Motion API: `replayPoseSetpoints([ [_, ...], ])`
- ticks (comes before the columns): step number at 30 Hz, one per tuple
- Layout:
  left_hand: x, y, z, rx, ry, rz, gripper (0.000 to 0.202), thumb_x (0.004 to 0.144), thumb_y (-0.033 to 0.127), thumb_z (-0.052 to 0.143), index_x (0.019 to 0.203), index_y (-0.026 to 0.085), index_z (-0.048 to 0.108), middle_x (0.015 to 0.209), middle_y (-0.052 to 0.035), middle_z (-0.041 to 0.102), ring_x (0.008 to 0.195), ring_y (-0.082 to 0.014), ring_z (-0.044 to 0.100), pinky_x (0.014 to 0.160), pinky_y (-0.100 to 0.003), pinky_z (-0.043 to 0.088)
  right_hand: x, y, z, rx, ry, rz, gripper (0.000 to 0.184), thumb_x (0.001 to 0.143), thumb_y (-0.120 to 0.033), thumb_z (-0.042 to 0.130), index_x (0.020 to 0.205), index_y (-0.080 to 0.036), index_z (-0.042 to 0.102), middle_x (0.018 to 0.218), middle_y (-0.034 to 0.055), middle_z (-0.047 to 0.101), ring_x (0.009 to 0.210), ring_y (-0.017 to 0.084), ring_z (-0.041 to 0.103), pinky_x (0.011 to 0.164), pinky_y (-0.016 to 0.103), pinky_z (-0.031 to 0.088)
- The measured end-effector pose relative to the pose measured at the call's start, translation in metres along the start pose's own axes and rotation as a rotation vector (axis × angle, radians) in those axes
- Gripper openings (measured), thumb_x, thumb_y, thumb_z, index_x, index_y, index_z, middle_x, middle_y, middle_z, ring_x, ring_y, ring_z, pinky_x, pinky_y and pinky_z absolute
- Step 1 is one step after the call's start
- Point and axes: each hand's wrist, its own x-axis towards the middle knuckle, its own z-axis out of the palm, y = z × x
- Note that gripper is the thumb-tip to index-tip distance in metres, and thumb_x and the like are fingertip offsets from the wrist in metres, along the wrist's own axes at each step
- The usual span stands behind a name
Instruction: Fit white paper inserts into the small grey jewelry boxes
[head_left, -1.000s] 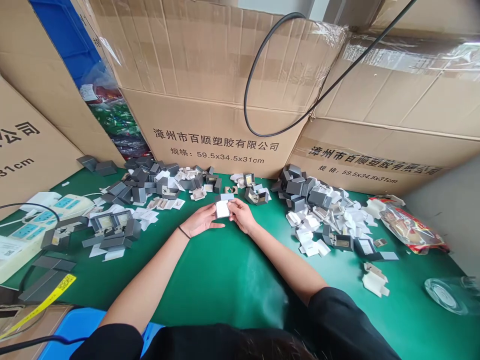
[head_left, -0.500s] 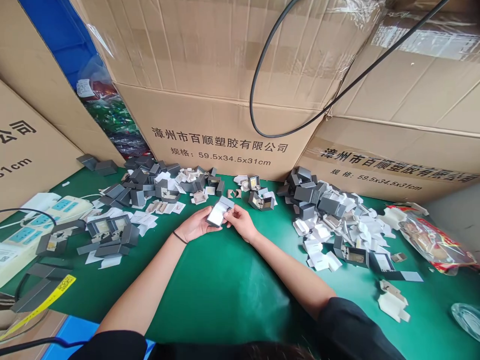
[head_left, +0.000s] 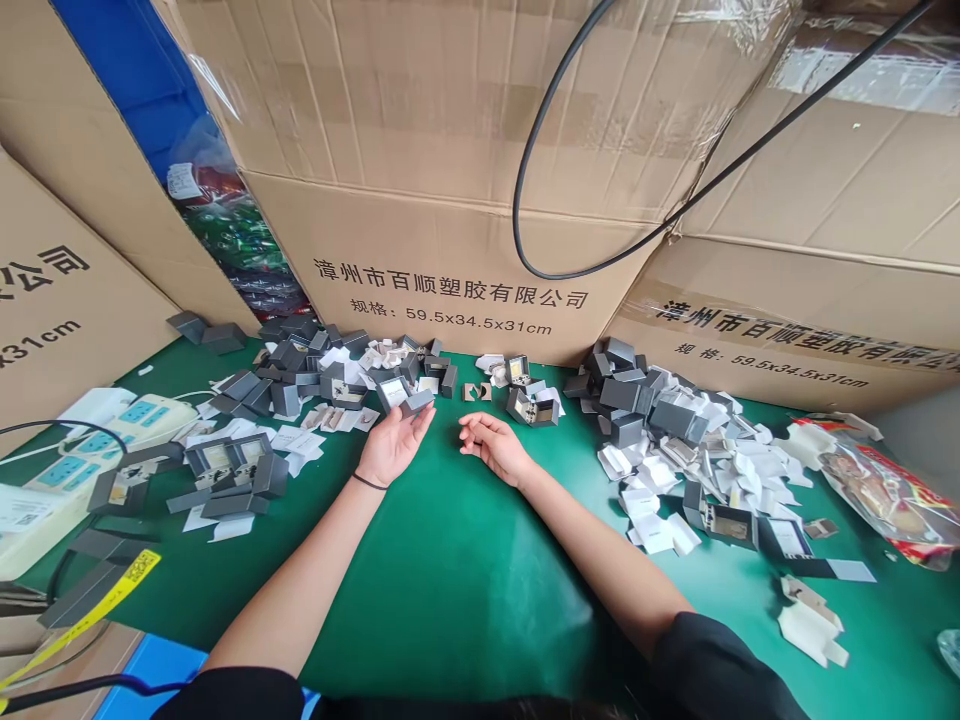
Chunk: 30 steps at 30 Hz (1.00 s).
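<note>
Holds left hand [head_left: 394,443] palm-up, with fingers loosely spread, at a square-edged grey box [head_left: 406,399] with a white panel [head_left: 391,392], beside a heap of stiff boxes [head_left: 285,396] and folded paper [head_left: 295,440]; cannot tell whether gripped. Curls right hand [head_left: 495,446] loosely, with narrow gaps between bent fingers, near notched cardboard pieces [head_left: 469,392], over the smooth, glossy green counter [head_left: 450,570]

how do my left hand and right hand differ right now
Your left hand has a dark band at the wrist; your right hand shows none.
The left hand is more opened out, palm showing, while the right hand's fingers curl loosely.
The left hand has a gray box at its fingertips; the right hand has nothing visible in it.
Both are gloveless and over the green table.
</note>
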Motion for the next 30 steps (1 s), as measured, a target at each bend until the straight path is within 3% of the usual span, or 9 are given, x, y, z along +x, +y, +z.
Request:
replayPoseSetpoints([
  [5,0.000,-0.008,-0.002,0.408,-0.050,0.213,0.054,0.074,0.027,0.068,0.125,0.028,0.049,0.137,-0.0050,0.048,0.130,-0.0244,0.040,0.105,-0.047,0.036,-0.001,0.000,-0.001,0.020,-0.021,0.011,0.028,0.071,-0.039,0.072,0.086,-0.016,0.065,0.073,-0.0006,0.061,0.060,0.006,0.053,0.066,0.024,0.053],
  [8,0.002,-0.014,-0.004,0.683,0.013,0.382,0.061,0.064,0.021,0.077,0.119,0.022,0.050,0.133,-0.0095,0.051,0.127,-0.0259,0.044,0.105,-0.044,0.036,-0.001,-0.001,-0.001,0.034,-0.019,0.020,0.028,0.071,-0.038,0.072,0.087,-0.016,0.064,0.073,-0.0006,0.061,0.060,0.006,0.053,0.066,0.024,0.053],
  [11,0.003,-0.021,-0.005,0.945,0.062,0.525,0.062,0.063,0.023,0.077,0.117,0.018,0.047,0.125,-0.0129,0.056,0.121,-0.0267,0.050,0.100,-0.043,0.042,-0.001,-0.003,-0.001,0.044,-0.006,0.028,0.029,0.071,-0.038,0.072,0.087,-0.016,0.064,0.073,-0.0006,0.061,0.060,0.006,0.053,0.066,0.024,0.053],
  [17,0.002,-0.030,-0.006,1.064,0.027,0.587,0.055,0.068,0.027,0.072,0.115,0.019,0.043,0.123,-0.0138,0.057,0.117,-0.0262,0.054,0.093,-0.041,0.048,0.000,0.002,0.001,0.016,0.032,-0.016,0.026,0.070,-0.038,0.072,0.083,-0.017,0.064,0.070,-0.0013,0.061,0.057,0.006,0.052,0.065,0.025,0.052],
  [23,-0.006,-0.027,-0.006,1.422,-0.142,0.812,0.038,0.080,0.018,0.059,0.114,0.022,0.043,0.135,-0.0138,0.049,0.124,-0.0243,0.048,0.091,-0.040,0.051,-0.004,0.010,0.010,-0.173,0.175,-0.225,0.021,0.073,-0.038,0.066,0.078,-0.018,0.066,0.060,-0.0026,0.057,0.052,0.008,0.049,0.057,0.023,0.046],
  [28,-0.014,-0.026,-0.001,1.740,-0.432,0.940,0.038,0.086,0.007,0.044,0.121,0.021,0.046,0.140,-0.0098,0.045,0.126,-0.0198,0.046,0.101,-0.036,0.046,-0.005,0.008,0.012,-0.318,-0.014,-0.221,0.027,0.060,-0.036,0.076,0.078,-0.018,0.068,0.065,-0.0018,0.062,0.054,0.009,0.051,0.052,0.022,0.044],
  [30,-0.016,-0.028,0.003,1.825,-0.470,0.971,0.048,0.085,0.002,0.038,0.128,0.022,0.044,0.143,-0.0083,0.041,0.129,-0.0193,0.043,0.103,-0.035,0.044,-0.005,0.006,0.010,-0.329,0.019,-0.187,0.030,0.060,-0.040,0.075,0.075,-0.017,0.067,0.061,-0.0020,0.061,0.047,0.007,0.048,0.043,0.021,0.038],
])
